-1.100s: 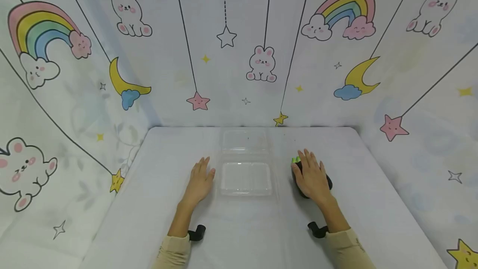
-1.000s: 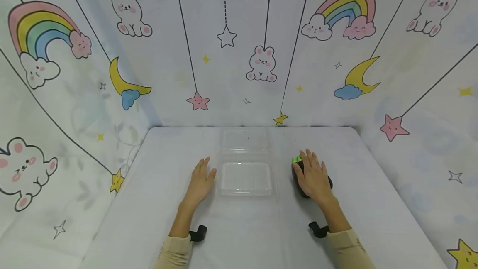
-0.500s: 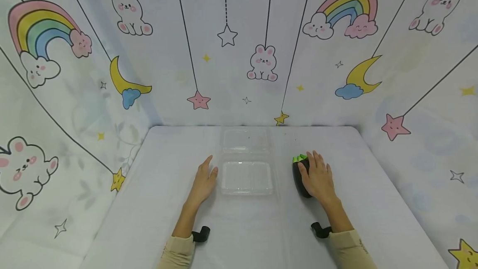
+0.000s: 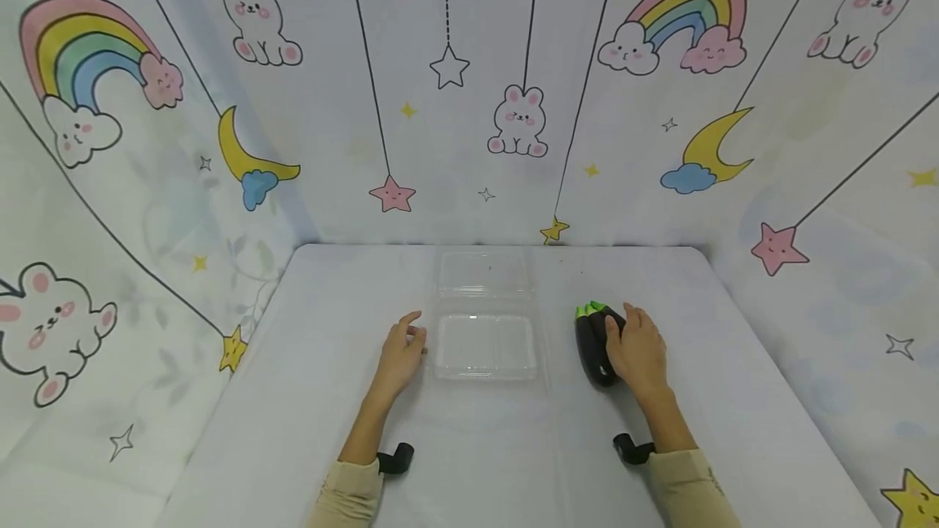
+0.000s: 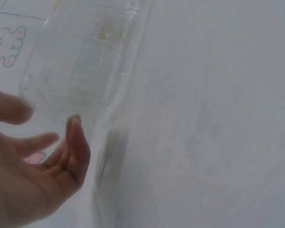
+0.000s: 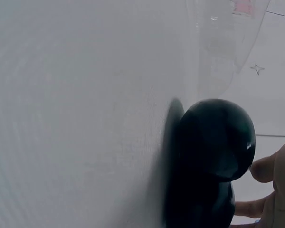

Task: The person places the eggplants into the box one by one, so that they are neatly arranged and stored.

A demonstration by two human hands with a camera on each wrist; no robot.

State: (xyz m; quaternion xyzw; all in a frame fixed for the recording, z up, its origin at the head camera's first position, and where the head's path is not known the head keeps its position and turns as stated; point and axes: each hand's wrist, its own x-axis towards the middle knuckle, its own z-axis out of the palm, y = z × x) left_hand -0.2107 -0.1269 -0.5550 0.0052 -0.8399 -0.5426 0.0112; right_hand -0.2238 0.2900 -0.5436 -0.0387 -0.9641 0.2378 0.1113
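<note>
Dark glossy eggplants (image 4: 592, 349) with green stem ends lie side by side on the white table. My right hand (image 4: 640, 349) rests over their right side, its thumb against one of them and its fingers partly hiding another. In the right wrist view the rounded end of an eggplant (image 6: 218, 140) stands close to the thumb (image 6: 266, 168). Left of centre, my left hand (image 4: 401, 355) hovers beside a clear plastic clamshell box (image 4: 484, 380), fingers loosely bent and holding nothing. The left wrist view shows the left hand (image 5: 42, 171) near the box's clear wall (image 5: 76, 66).
The box's clear lid (image 4: 482, 274) lies opened toward the back of the table. A white table (image 4: 330, 300) spreads around the hands, with a cartoon-printed cloth (image 4: 352, 104) behind and at both sides. Black wrist mounts (image 4: 632, 450) sit at both cuffs.
My right hand has slid to the right across the eggplants, uncovering more of them and their green ends. The left hand's fingers have bent from nearly straight, and that hand has shifted slightly right.
</note>
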